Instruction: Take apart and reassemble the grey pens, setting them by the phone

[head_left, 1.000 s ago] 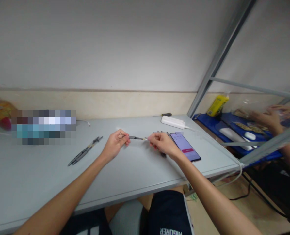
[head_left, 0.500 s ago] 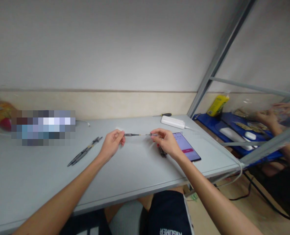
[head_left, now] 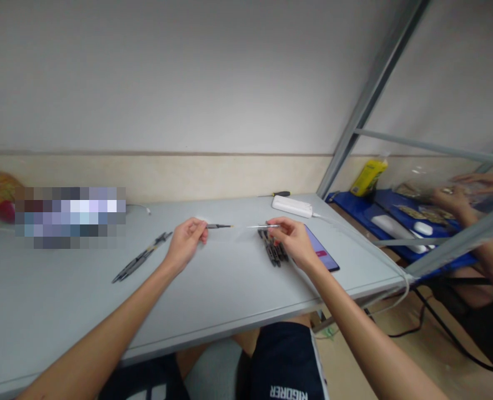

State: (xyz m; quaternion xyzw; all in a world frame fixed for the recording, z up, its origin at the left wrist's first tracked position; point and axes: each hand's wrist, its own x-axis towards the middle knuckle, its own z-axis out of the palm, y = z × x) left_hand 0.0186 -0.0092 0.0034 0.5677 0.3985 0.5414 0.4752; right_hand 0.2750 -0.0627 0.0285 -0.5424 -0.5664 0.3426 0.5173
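My left hand (head_left: 188,239) is closed, thumb against fingers, on a dark grey pen part (head_left: 219,226) whose narrow end points right. Facing it, my right hand (head_left: 290,236) pinches a slim, clear and silvery rod (head_left: 258,226) that looks like a pen refill. A small gap separates the two pieces, both held above the desk. Below the right fingers lies a group of dark pens (head_left: 272,250), partly covered by that hand. More grey pens (head_left: 142,258) rest left of my left hand.
A phone (head_left: 323,253) lies beyond my right wrist on the desk (head_left: 221,289). Behind it are a white power bank (head_left: 292,206) with a cable and a screwdriver (head_left: 282,194). A metal frame post (head_left: 355,122) rises at the right. Another person's hands (head_left: 458,197) work over a blue table.
The silvery rod and the grey pen part, earlier linked by a thin clear length, are now apart. My right hand has shifted right, uncovering more of the dark pens.
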